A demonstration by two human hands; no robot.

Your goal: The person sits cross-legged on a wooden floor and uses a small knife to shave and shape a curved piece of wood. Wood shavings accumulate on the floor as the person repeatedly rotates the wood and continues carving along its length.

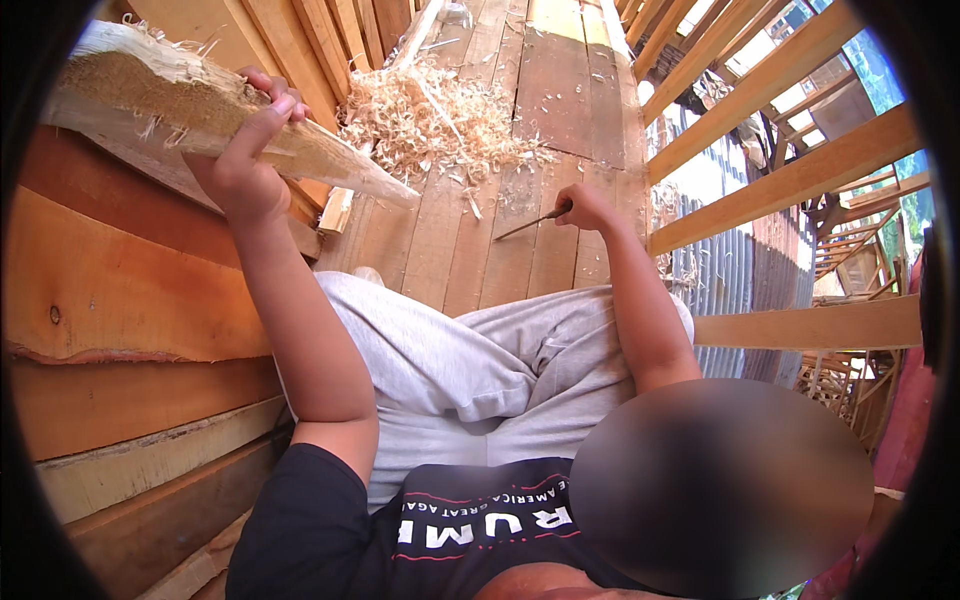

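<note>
My left hand [252, 150] is wrapped round a long pale piece of wood [335, 160], its fingers over the upper edge. The wood has a rough, splintered surface with curls hanging from it, and it narrows to a point over the floor. In my right hand [588, 208], above my right knee, is a knife [522, 227] with a thin blade. The blade points left and down, apart from the wood. My fingers hide most of the knife's handle.
A heap of curled wood shavings [430, 115] lies on the plank floor [440, 240] ahead of me. Board walls [130, 290] stand close on my left. Wooden rails [790, 185] run along the right, with corrugated metal sheets [720, 250] beyond. My crossed legs in grey trousers [430, 340] are below.
</note>
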